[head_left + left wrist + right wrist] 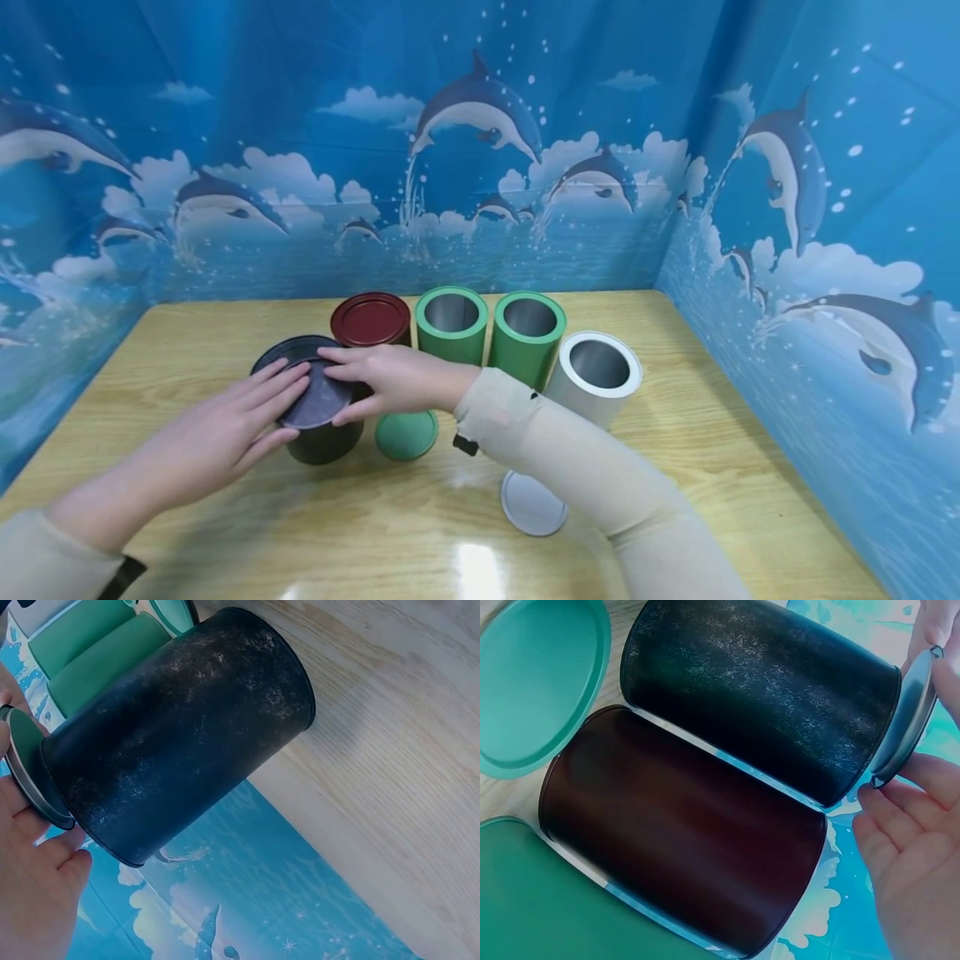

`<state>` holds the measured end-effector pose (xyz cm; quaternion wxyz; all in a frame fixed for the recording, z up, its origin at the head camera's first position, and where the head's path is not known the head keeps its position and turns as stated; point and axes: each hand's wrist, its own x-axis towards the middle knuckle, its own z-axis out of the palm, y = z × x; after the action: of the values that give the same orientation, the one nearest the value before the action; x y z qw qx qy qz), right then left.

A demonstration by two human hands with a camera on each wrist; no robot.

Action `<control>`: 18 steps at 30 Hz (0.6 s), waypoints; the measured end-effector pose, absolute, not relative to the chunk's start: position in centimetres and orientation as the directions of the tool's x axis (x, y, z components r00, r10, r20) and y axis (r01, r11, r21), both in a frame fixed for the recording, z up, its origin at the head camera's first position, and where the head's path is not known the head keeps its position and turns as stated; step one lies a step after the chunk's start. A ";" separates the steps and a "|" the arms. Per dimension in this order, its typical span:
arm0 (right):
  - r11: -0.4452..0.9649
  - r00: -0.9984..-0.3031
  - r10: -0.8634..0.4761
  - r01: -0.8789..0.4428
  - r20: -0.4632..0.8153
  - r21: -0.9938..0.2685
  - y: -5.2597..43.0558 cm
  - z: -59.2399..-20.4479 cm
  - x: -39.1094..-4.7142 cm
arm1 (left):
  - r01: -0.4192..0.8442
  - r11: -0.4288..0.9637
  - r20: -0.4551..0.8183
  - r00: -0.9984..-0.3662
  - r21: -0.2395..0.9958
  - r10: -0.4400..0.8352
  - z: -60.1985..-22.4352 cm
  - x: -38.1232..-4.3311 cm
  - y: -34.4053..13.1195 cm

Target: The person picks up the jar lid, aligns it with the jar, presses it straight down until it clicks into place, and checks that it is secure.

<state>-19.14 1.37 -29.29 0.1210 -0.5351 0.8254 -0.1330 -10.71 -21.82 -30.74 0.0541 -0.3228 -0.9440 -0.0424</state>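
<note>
A black lid point(318, 402) is held by both hands over the mouth of a tall black can point(324, 446). My left hand point(217, 429) grips the lid's left edge, fingers over the top and thumb at the near side. My right hand point(408, 375) holds the opposite edge between thumb and fingers. In the left wrist view the lid point(31, 769) sits tilted at the rim of the can point(180, 735), with a gap on one side. The right wrist view shows the same slanted lid point(911, 712) beside the scuffed can point(757, 697).
A dark red can point(371, 319) with its lid on stands behind the black one. Two uncovered green cans point(452, 342) point(517, 358) and an uncovered white can point(585, 400) stand to the right. A green lid point(407, 435) and a white lid point(534, 504) lie on the wooden table point(390, 533).
</note>
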 end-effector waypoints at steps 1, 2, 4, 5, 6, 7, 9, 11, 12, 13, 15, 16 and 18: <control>0.394 -0.400 -0.915 -0.849 -0.058 -0.352 1.3 -29.3 -19.2 | 0.611 0.790 0.128 -0.788 0.043 0.602 -30.8 -10.8 -21.9; 0.396 -0.402 -0.914 -0.846 -0.060 -0.356 1.3 -29.3 -19.2 | 0.608 0.793 0.126 -0.790 0.045 0.599 -30.8 -10.8 -21.9; 0.401 -0.407 -0.911 -0.842 -0.062 -0.361 1.2 -29.4 -19.3 | 0.602 0.797 0.123 -0.795 0.044 0.594 -30.8 -10.9 -22.0; 0.402 -0.409 -0.911 -0.841 -0.061 -0.362 1.2 -29.4 -19.3 | 0.598 0.801 0.117 -0.799 0.045 0.590 -30.8 -11.0 -22.0; 0.402 -0.410 -0.910 -0.840 -0.059 -0.365 1.1 -29.5 -19.3 | 0.592 0.805 0.110 -0.804 0.046 0.585 -30.7 -11.0 -22.0; 0.401 -0.410 -0.910 -0.840 -0.056 -0.366 1.1 -29.5 -19.4 | 0.587 0.808 0.104 -0.808 0.046 0.581 -30.7 -11.1 -22.0; 0.399 -0.411 -0.910 -0.842 -0.048 -0.364 1.1 -29.6 -19.4 | 0.580 0.813 0.098 -0.813 0.051 0.574 -30.7 -11.2 -22.0; 0.398 -0.411 -0.911 -0.845 -0.041 -0.357 1.0 -29.7 -19.5 | 0.577 0.815 0.097 -0.816 0.056 0.570 -30.6 -11.3 -22.1; 0.398 -0.412 -0.910 -0.847 -0.038 -0.353 1.0 -29.7 -19.5 | 0.575 0.816 0.097 -0.817 0.059 0.569 -30.6 -11.3 -22.1; 0.399 -0.413 -0.910 -0.848 -0.037 -0.349 1.0 -29.8 -19.5 | 0.575 0.816 0.100 -0.817 0.061 0.568 -30.6 -11.4 -22.1; 0.402 -0.416 -0.909 -0.849 -0.036 -0.343 0.9 -29.8 -19.6 | 0.573 0.817 0.100 -0.818 0.060 0.567 -30.6 -11.4 -22.2; 0.405 -0.418 -0.908 -0.849 -0.036 -0.339 0.9 -29.9 -19.6 | 0.572 0.818 0.097 -0.819 0.058 0.566 -30.6 -11.5 -22.2; 0.410 -0.423 -0.905 -0.848 -0.036 -0.336 0.9 -29.9 -19.6 | 0.569 0.821 0.090 -0.821 0.054 0.563 -30.5 -11.6 -22.2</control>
<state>-19.58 0.88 -29.92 0.1065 -0.5264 0.8328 -0.1342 -11.61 -22.22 -30.55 0.0350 -0.2968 -0.9535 -0.0393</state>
